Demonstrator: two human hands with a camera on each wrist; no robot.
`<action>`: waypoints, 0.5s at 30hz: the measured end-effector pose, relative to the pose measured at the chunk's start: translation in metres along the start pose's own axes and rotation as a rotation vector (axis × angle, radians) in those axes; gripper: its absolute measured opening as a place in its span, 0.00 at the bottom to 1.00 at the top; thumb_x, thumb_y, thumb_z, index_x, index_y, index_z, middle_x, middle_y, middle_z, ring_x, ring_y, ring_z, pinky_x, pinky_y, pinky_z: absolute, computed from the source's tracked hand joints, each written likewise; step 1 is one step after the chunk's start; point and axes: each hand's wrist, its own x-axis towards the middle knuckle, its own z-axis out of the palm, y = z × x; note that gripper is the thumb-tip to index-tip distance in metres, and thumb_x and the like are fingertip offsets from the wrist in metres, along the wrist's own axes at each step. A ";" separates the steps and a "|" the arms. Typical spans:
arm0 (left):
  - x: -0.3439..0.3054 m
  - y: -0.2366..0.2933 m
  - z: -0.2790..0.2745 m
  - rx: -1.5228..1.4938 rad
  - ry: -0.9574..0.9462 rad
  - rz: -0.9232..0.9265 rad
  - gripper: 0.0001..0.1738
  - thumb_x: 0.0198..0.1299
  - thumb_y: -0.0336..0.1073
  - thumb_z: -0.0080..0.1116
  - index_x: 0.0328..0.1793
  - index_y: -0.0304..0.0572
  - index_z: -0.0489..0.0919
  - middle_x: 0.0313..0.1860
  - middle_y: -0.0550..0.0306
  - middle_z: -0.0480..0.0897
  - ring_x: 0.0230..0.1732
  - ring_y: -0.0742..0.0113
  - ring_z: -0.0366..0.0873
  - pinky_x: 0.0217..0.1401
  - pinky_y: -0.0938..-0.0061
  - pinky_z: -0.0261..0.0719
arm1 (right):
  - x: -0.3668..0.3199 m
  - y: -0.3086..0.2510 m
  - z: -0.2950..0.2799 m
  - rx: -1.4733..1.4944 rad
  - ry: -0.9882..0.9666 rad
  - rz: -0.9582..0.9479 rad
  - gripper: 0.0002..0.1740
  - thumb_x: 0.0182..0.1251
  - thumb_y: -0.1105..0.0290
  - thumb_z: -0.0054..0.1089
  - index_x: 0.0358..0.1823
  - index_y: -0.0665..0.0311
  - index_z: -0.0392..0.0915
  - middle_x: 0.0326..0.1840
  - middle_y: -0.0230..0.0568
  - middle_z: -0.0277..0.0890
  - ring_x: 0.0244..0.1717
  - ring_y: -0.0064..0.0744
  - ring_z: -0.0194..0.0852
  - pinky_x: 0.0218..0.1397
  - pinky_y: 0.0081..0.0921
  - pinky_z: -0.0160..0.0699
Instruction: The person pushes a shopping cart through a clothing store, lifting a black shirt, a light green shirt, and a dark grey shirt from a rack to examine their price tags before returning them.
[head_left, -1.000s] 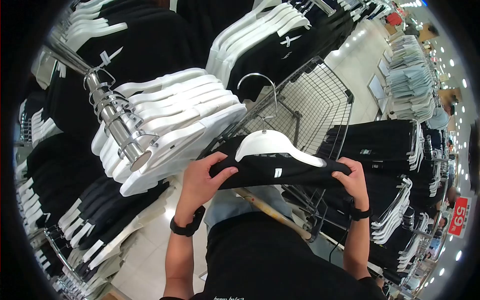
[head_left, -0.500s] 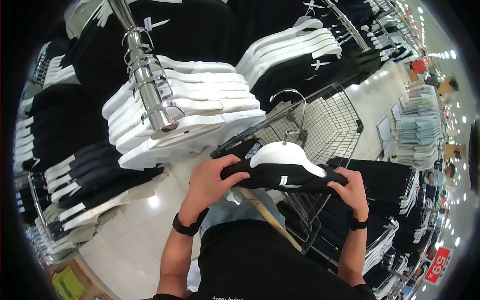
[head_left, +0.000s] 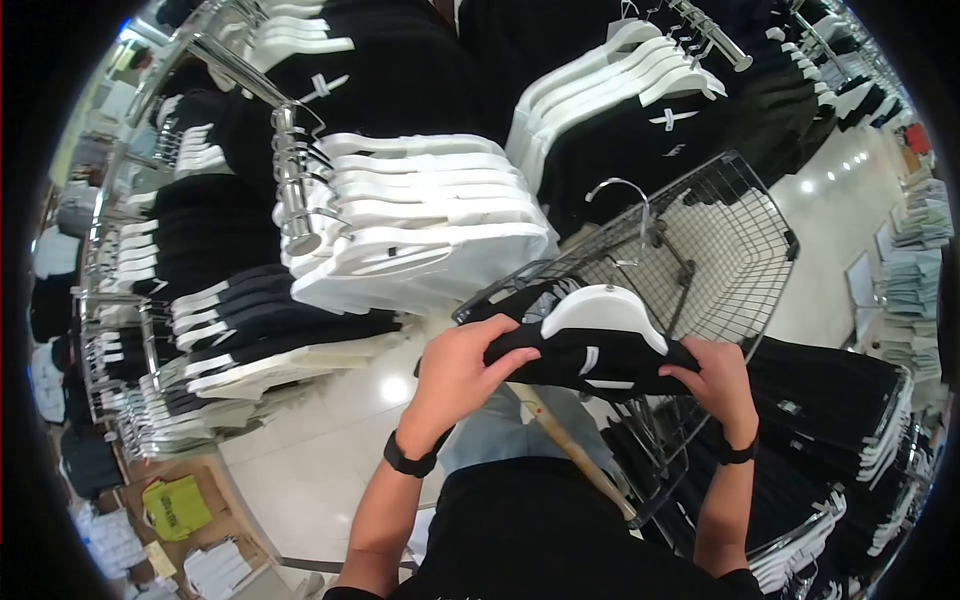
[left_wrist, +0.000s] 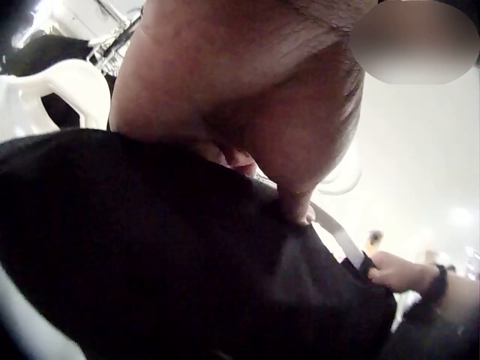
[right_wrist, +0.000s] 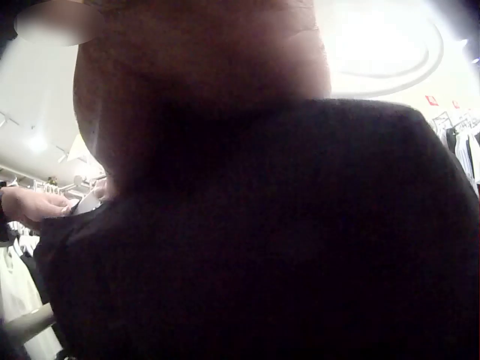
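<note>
A black shirt (head_left: 560,368) hangs on a white hanger (head_left: 604,308) in front of the person, with a white label inside the neck. The metal hook (head_left: 645,215) points up and free. My left hand (head_left: 460,372) pinches one shoulder, thumb on top. At the other shoulder my right hand (head_left: 722,385) pinches the cloth between thumb and fingers. In the left wrist view the shirt (left_wrist: 150,240) drops below the left hand (left_wrist: 247,82). The right wrist view shows the shirt (right_wrist: 285,240) spread below the right hand (right_wrist: 202,60). Cloth hides some fingers.
A wire shopping cart (head_left: 735,250) stands just beyond the shirt, its pale handle (head_left: 565,435) near the person's waist. At left front, white shirts (head_left: 430,262) hang from a metal rail (head_left: 298,225). Black clothes (head_left: 650,150) hang behind, and more black clothes (head_left: 820,395) fill the right.
The head view has turned, so racks and cart sit further right in the picture. Both hands keep their hold on the shirt, whose neck now shows more of its label.
</note>
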 end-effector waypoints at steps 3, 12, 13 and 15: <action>-0.001 0.004 -0.005 -0.007 -0.013 0.050 0.18 0.61 0.43 0.78 0.47 0.38 0.86 0.33 0.47 0.86 0.30 0.51 0.81 0.35 0.66 0.77 | -0.010 0.016 -0.008 0.023 0.014 0.057 0.23 0.59 0.51 0.80 0.36 0.64 0.80 0.22 0.50 0.76 0.26 0.57 0.77 0.29 0.42 0.71; 0.000 0.017 -0.031 -0.048 0.112 -0.166 0.15 0.68 0.38 0.73 0.38 0.35 0.79 0.26 0.60 0.73 0.30 0.71 0.66 0.34 0.73 0.67 | -0.015 0.044 -0.056 0.138 0.205 0.106 0.23 0.62 0.50 0.79 0.35 0.64 0.83 0.21 0.49 0.76 0.24 0.54 0.77 0.28 0.40 0.70; 0.004 0.014 -0.028 -0.089 0.141 -0.113 0.15 0.70 0.37 0.70 0.37 0.35 0.78 0.25 0.64 0.71 0.31 0.77 0.63 0.34 0.76 0.66 | -0.014 0.048 -0.054 0.144 0.223 0.115 0.24 0.62 0.49 0.79 0.35 0.64 0.83 0.21 0.49 0.75 0.24 0.54 0.77 0.28 0.40 0.70; 0.011 0.007 -0.026 -0.183 0.151 -0.071 0.14 0.72 0.37 0.69 0.40 0.36 0.78 0.26 0.66 0.72 0.31 0.79 0.63 0.34 0.78 0.65 | -0.015 0.048 -0.058 0.094 0.262 0.103 0.24 0.63 0.48 0.78 0.35 0.63 0.82 0.20 0.48 0.75 0.25 0.54 0.77 0.29 0.40 0.70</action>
